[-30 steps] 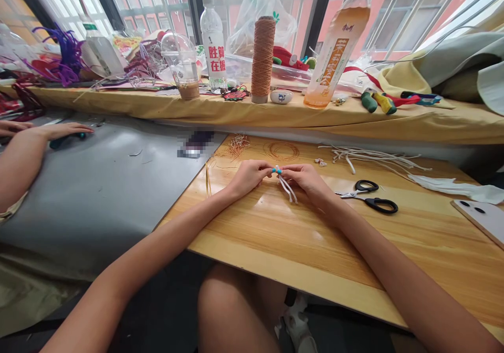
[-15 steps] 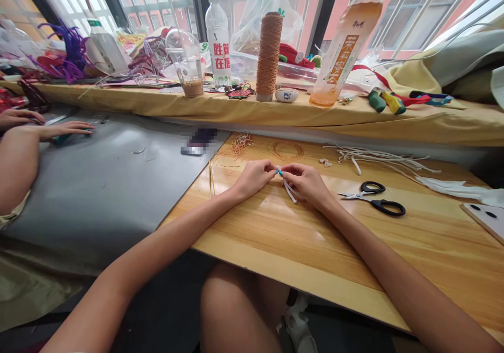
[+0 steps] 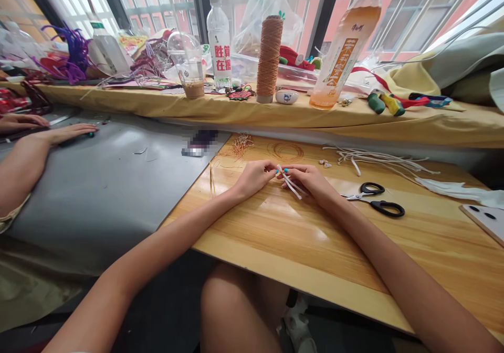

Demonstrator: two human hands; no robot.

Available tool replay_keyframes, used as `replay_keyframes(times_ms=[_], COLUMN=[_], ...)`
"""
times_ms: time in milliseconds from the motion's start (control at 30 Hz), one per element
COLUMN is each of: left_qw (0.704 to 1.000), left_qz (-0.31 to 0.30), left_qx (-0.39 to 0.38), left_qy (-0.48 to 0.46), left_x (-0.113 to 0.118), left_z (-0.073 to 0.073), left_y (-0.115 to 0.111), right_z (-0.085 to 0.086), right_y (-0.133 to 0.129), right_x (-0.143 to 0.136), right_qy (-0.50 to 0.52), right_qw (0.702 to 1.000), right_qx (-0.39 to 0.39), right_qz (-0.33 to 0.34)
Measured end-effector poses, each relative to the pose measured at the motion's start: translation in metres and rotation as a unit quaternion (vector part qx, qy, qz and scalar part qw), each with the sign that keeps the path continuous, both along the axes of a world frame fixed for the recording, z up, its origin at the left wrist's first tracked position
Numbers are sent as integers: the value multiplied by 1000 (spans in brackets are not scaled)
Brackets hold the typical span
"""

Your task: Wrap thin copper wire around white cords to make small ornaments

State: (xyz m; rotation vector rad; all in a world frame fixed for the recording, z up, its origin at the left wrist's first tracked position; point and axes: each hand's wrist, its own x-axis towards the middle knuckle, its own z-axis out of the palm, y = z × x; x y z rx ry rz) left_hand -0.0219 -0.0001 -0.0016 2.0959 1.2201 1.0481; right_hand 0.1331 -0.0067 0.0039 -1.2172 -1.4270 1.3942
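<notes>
A folded piece of white cord (image 3: pixel 292 187) is held between my two hands over the wooden board (image 3: pixel 252 232). My left hand (image 3: pixel 255 177) pinches its upper end between thumb and fingertips. From the other side my right hand (image 3: pixel 312 180) grips the cord close to the same spot, fingers bent. The loose cord ends slant down to the right beneath the right fingers. Something thin and orange, perhaps thread, shows at the pinch, too small to make out. Black-handled scissors (image 3: pixel 381 205) lie right of my right hand, their blades pointing toward that wrist.
Behind my hands lie a coil of orange thread (image 3: pixel 289 150), thread scraps (image 3: pixel 241 144) and white cords (image 3: pixel 378 159). A ledge (image 3: pixel 236 113) carries a thread spool (image 3: pixel 270 59), bottles and a cup. A co-worker's hands (image 3: pixel 66 131) rest on the grey mat (image 3: pixel 118 185) at left.
My right hand has turned and shifted slightly right, its fingers now straighter. More of the white cord shows, its ends fanned out. The co-worker's hand at left has moved a little.
</notes>
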Motion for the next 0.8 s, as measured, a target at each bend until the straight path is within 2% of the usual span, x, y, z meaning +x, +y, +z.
replay_keyframes(times_ms=[100,300,500,633,800], left_qw=[1000,994,987,994,999], left_qz=[1,-9,-2,-3,-28], left_qx=[27,95,137,97,-17], left_qy=[8,49,83,54,-10], left_x=[0,0,1,2,-3], left_z=[-1,-6,-11,-8,-1], left_y=[1,2,2,1,3], right_z=[0,-2,-5,-7,-9], right_y=[0,0,-5,-9,-4], right_x=[0,-4,-8,-10,-7], right_qy=[-9,-59,-148,-186,-141], right_qw=[1000,997,978,961,978], right_qx=[-4,45,143,194,149], right_qz=[5,-18,-41,-61,-44])
